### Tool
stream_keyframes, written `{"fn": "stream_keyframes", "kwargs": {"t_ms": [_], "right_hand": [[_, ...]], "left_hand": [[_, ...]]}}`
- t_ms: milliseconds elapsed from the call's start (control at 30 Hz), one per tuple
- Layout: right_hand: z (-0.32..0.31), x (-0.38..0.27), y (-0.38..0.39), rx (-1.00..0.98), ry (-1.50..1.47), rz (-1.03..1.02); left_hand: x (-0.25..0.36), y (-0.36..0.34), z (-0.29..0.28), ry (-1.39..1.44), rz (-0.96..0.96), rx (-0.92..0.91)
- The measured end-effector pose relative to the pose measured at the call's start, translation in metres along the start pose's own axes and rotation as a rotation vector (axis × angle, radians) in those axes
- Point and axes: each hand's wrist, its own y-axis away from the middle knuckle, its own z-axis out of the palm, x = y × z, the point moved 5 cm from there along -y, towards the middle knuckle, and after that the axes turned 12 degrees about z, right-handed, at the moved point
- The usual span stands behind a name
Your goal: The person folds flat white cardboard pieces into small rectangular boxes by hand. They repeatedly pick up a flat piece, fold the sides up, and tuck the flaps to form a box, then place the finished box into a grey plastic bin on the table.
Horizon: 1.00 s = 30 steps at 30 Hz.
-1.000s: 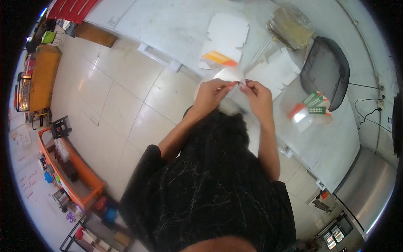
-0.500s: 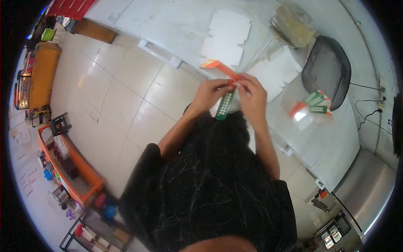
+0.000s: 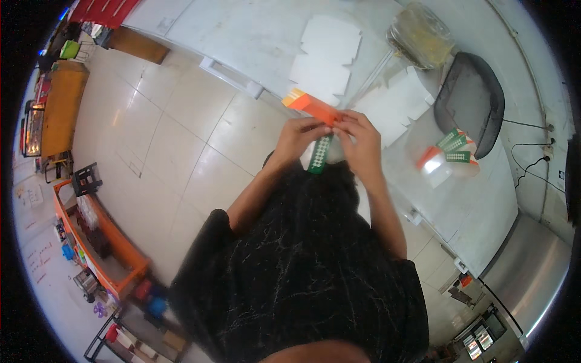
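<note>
In front of my chest I hold a small cardboard carton, with an orange panel (image 3: 316, 109) pointing up and left and a green panel with a white pattern (image 3: 319, 155) hanging down. My left hand (image 3: 298, 138) pinches it from the left, near where the two panels meet. From the right, my right hand (image 3: 361, 140) grips the same spot, its fingers bent close to the left fingertips. The carton's pale middle is partly hidden behind my hands. Flat white cardboard blanks (image 3: 327, 51) lie on the table beyond, and more white blanks (image 3: 399, 100) lie to the right.
A pale table (image 3: 260, 36) runs along the far and right sides. On its right part are orange, green and white cartons (image 3: 451, 154), a grey, black-rimmed chair-like shape (image 3: 469, 103) and a clear plastic bag (image 3: 422, 36). A tiled floor (image 3: 175, 121) spreads to the left.
The carton has turned slightly, so its orange panel shows broader and sits a little lower left. Both hands have shifted slightly, keeping their grip.
</note>
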Motion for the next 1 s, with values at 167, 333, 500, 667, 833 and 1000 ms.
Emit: {"fn": "stream_keyframes", "kwargs": {"t_ms": [167,333,500,667,833,1000], "right_hand": [[0.009,0.015,0.004,0.035,-0.245,0.135],[0.023,0.011,0.015,0.092,0.055,-0.146],[0.029,0.009,0.015,0.165,0.232,-0.285],[0.023,-0.016,0.000,0.019,0.470,-0.184],[0.026,-0.006,0.001,0.055,0.691,-0.241],[0.022,-0.007,-0.003,0.298,0.615,-0.400]], "left_hand": [[0.000,0.000,-0.002,-0.004,0.011,-0.024],[0.001,0.001,-0.006,0.040,-0.010,-0.005],[-0.003,0.004,-0.004,0.015,0.031,-0.153],[0.008,0.010,0.013,0.115,0.140,-0.435],[0.006,0.015,0.004,0.240,-0.033,-0.337],[0.011,0.008,-0.002,0.314,0.006,0.013]]}}
